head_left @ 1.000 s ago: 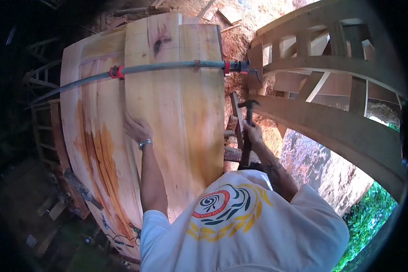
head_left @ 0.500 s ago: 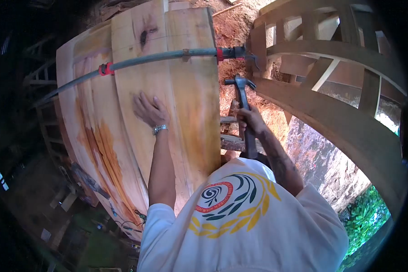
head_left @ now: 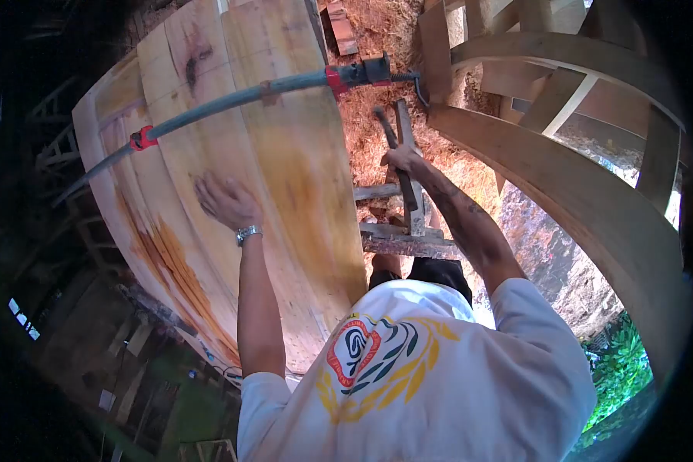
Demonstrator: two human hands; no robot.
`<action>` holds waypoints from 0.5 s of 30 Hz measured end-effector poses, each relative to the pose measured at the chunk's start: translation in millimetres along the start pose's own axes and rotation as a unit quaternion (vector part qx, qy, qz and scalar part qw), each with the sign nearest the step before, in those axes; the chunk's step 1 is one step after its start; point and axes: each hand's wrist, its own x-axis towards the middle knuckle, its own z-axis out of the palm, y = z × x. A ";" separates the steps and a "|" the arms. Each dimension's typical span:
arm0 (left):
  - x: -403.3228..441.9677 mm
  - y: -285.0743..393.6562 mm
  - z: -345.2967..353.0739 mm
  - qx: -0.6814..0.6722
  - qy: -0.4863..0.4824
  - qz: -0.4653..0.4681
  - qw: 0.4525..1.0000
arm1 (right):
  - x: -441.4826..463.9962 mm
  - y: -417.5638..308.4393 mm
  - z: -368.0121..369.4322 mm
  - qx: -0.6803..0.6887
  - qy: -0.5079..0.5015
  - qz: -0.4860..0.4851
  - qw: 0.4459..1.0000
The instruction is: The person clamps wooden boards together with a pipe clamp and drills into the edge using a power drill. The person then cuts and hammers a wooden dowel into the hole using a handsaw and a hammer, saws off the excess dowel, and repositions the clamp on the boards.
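My left hand [head_left: 229,202], with a metal watch at its wrist, lies with fingers stretched on a wide panel of wooden boards [head_left: 300,185]. My right hand [head_left: 403,157] is wrapped round the handle of a claw hammer [head_left: 406,191], held beside the panel's right edge. The hammer's head points away from me and is seen edge-on, partly blurred. Across the panel, beyond both hands, runs a long pipe clamp [head_left: 231,102] with red fittings. Its screw end and bent handle stick out past the right edge, apart from the hammer.
Wooden supports [head_left: 408,245] stand below the hammer, by my legs. On the right rises a curved wooden frame with slats [head_left: 547,165]. Sawdust-covered reddish ground [head_left: 362,154] lies between it and the panel, with a reddish block [head_left: 342,29] at the top.
My right hand has turned the hammer, so its head now shows edge-on. The view has shifted, and the panel and clamp appear farther left. My left hand stays on the boards.
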 end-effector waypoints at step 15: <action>4.4 -4.8 3.0 -0.013 -0.001 0.022 1.000 | -53.0 -57.6 9.9 -0.080 -0.112 -0.237 0.962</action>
